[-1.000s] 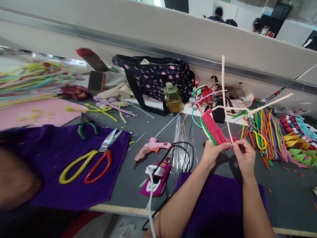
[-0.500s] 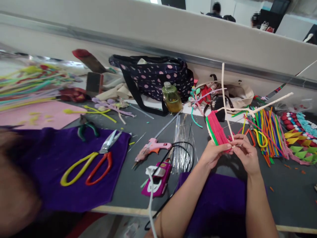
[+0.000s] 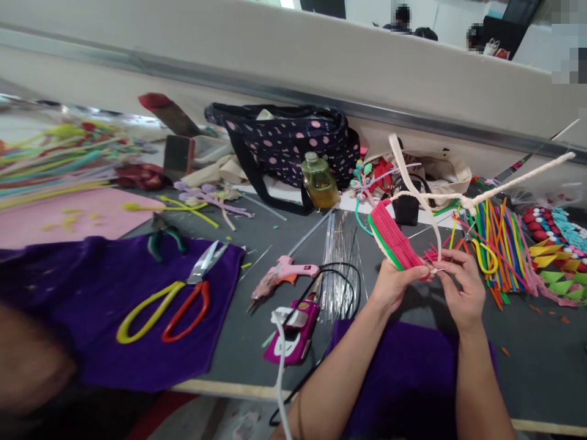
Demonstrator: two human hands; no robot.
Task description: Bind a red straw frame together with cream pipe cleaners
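Fingers of my left hand [image 3: 398, 282] are closed on the lower end of a flat pink, green and white pipe-cleaner piece [image 3: 395, 235]. My right hand [image 3: 461, 287] is beside it, thumb and fingers pinched on the end of a white pipe cleaner [image 3: 433, 223] where it meets the piece. That white strand curves up and to the left. Another long white pipe cleaner [image 3: 523, 178] crosses behind it and runs out to the right. Short pink ends show between the hands. Both hands are above the dark table, over a purple cloth [image 3: 408, 366].
Scissors [image 3: 186, 305] and green-handled pliers [image 3: 166, 238] lie on a purple cloth at left. Nearer are a pink glue gun [image 3: 279, 275], cable and magenta device [image 3: 296, 333]. A bottle [image 3: 318, 183] and dark bag [image 3: 293, 143] stand behind; colourful pipe cleaners [image 3: 504, 244] lie right. Another person's blurred arm [image 3: 32, 348] is at far left.
The pink piece has tipped further left. The upright white pipe cleaner has bent into a curve, and my right hand has shifted slightly right and down.
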